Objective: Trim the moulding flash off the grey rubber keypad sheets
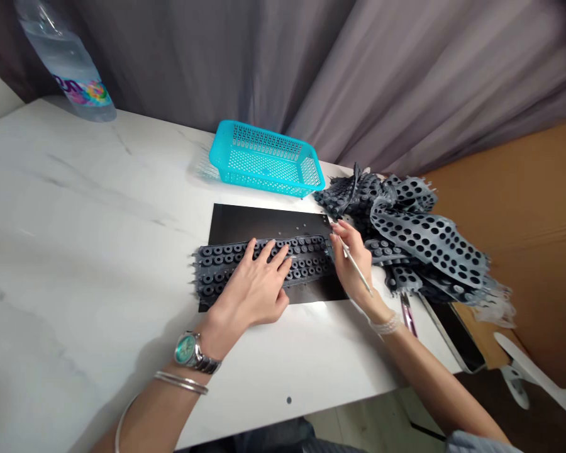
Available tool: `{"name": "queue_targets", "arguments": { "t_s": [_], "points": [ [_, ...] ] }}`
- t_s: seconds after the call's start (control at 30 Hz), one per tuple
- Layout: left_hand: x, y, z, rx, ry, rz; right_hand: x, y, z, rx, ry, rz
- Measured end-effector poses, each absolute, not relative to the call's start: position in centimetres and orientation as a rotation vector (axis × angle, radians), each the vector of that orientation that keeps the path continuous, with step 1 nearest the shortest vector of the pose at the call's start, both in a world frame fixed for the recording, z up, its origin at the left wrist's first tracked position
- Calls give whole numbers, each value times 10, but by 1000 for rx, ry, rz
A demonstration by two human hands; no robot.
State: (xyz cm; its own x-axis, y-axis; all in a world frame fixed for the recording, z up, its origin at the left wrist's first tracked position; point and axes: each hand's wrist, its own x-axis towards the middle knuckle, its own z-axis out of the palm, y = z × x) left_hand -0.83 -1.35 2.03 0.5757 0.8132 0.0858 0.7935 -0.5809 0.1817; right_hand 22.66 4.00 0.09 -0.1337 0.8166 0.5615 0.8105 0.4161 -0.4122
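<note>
A dark rubber strip with rows of ring-shaped parts lies across a black mat on the white table. My left hand rests flat on the strip, fingers spread. At the strip's right end, my right hand is closed around a thin, pale, pen-like tool, its shaft slanting back over the hand. The tool's tip is hidden by the fingers, so I cannot tell whether it touches the strip. Several tiny round bits lie on the mat near its upper right corner.
Behind the mat stands a turquoise plastic basket. A heap of perforated rubber sheets fills the table's right side, with a purple-handled tool below it. A water bottle stands at back left. One small dark disc lies near the front edge.
</note>
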Motion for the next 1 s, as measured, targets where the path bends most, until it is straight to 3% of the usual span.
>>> {"name": "queue_targets", "arguments": {
  "t_s": [0.23,0.7,0.9,1.0],
  "points": [
    [-8,-14,22,2701,1364,231,229,21,9,-993,-2502,-124],
    [-8,-14,22,2708,1375,244,218,26,7,-829,-2676,-363],
    [-8,-14,22,2696,1365,233,212,28,2,-826,-2765,-183],
    [-8,-13,21,2686,1367,230,211,26,-4,-1015,-2436,-33]
  ]
}}
